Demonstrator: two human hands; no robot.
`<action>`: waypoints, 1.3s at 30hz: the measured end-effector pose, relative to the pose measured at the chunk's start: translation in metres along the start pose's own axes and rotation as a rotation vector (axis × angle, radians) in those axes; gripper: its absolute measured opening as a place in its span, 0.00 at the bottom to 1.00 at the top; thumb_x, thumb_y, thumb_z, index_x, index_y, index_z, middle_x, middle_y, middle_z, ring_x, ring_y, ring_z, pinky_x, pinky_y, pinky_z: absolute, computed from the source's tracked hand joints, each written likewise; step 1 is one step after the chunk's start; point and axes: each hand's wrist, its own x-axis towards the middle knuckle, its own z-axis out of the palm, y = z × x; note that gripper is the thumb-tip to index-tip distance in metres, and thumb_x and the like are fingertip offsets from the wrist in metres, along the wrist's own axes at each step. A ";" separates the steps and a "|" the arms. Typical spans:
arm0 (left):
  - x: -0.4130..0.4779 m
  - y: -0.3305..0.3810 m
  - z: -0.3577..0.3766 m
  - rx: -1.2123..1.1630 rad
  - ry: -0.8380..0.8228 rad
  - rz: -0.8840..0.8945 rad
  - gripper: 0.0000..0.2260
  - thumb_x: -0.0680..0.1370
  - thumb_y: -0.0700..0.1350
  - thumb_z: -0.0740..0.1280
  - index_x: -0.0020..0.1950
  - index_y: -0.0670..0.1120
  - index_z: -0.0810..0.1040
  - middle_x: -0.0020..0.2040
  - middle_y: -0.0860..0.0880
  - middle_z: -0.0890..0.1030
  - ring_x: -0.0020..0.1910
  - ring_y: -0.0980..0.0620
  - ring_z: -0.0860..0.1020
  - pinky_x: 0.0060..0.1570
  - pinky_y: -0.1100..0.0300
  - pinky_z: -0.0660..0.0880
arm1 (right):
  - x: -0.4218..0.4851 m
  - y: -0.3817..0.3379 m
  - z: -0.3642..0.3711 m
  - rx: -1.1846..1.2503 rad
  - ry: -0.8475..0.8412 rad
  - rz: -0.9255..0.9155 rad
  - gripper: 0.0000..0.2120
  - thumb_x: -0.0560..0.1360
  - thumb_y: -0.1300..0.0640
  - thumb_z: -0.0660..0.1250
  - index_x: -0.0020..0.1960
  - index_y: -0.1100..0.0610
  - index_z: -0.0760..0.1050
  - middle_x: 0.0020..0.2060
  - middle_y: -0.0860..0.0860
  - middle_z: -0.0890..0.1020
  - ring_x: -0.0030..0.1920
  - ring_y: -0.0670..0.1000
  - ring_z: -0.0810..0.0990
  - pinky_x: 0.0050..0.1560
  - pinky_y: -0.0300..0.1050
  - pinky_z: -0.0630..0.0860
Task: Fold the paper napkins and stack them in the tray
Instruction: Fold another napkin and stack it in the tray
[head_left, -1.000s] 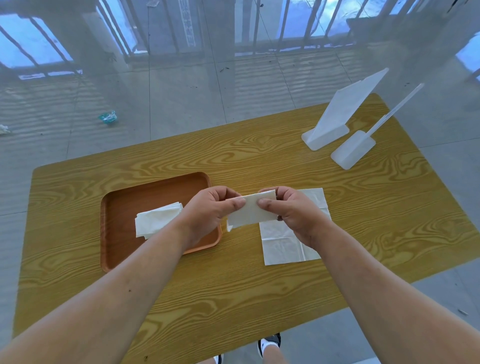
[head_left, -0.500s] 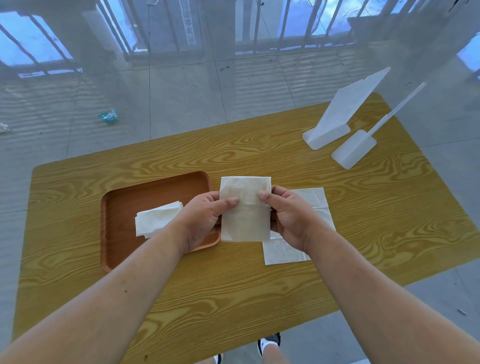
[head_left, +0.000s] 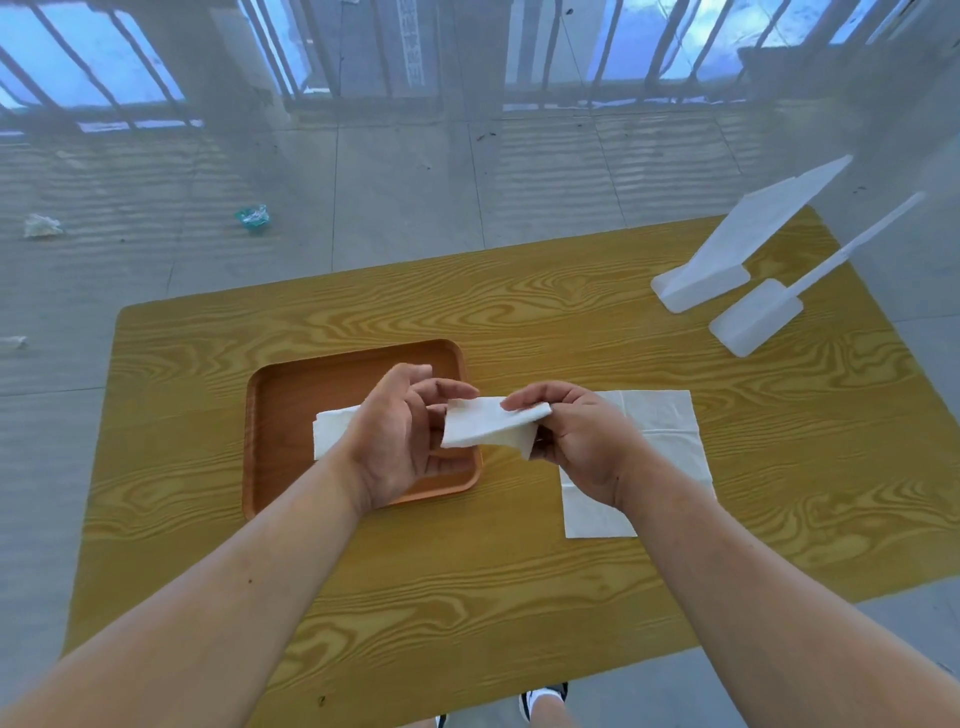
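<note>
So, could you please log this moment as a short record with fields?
held: folded napkin, pinched by right hand
left hand: open, fingers by the napkin's left edge
tray: holds folded napkins
table: flat napkin under right hand
far right: two white stands

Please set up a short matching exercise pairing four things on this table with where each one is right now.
Things:
1. folded napkin
2. napkin stack
3. flat napkin
4. white stands

Places:
A. far right corner of the table
B. spread on the table under the right hand
C. inside the brown tray
D. held in the air in front of the left hand

Pairs: 1-D, 2-C, 3-B, 4-A
</note>
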 end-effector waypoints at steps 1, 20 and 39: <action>-0.003 0.001 -0.005 0.014 0.015 -0.004 0.19 0.78 0.58 0.64 0.56 0.47 0.85 0.50 0.44 0.85 0.45 0.47 0.84 0.43 0.49 0.83 | 0.003 -0.001 0.006 -0.022 -0.005 -0.006 0.25 0.80 0.71 0.58 0.41 0.52 0.88 0.43 0.48 0.89 0.40 0.48 0.84 0.38 0.42 0.79; -0.017 -0.012 -0.148 0.598 0.667 0.166 0.10 0.74 0.54 0.78 0.40 0.48 0.85 0.39 0.49 0.88 0.39 0.44 0.86 0.48 0.43 0.85 | 0.098 0.041 0.127 -0.470 0.175 0.146 0.02 0.79 0.56 0.72 0.48 0.55 0.83 0.41 0.53 0.87 0.32 0.48 0.84 0.37 0.53 0.87; -0.026 -0.033 -0.129 1.523 0.650 0.732 0.11 0.79 0.49 0.69 0.58 0.45 0.81 0.55 0.47 0.81 0.54 0.44 0.78 0.54 0.49 0.77 | 0.073 0.066 0.128 -1.285 0.131 -0.740 0.11 0.79 0.56 0.68 0.60 0.57 0.80 0.54 0.53 0.82 0.57 0.56 0.78 0.60 0.52 0.77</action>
